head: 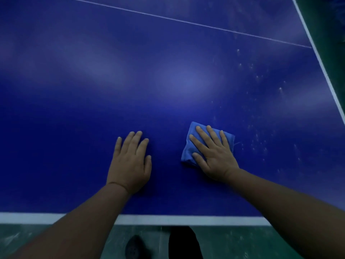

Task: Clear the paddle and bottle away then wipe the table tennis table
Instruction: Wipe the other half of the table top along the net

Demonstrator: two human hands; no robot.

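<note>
The blue table tennis desk [168, 81] fills most of the head view. Its white near edge line [186, 220] runs across the bottom, and a white side edge line [321, 58] slants down the right side. A thin white centre line [186, 21] crosses the far part of the surface.

The right hand [214, 154] lies flat on a folded blue cloth [190, 146], fingers [202, 134] straight and spread, pressing it onto the desk; nothing is curled round it. The cloth sits in the near right part of the desk, apart from both the near edge and the right edge.

The left hand [130, 161] rests palm-down on bare surface just left of the cloth, not touching it, fingers straight and close together.

Pale specks [259, 141] dot the surface between the cloth and the right edge. Beyond both hands the blue surface stretches wide to the far line. Below the near edge shows green floor [242, 243] and a dark shoe [134, 247].
</note>
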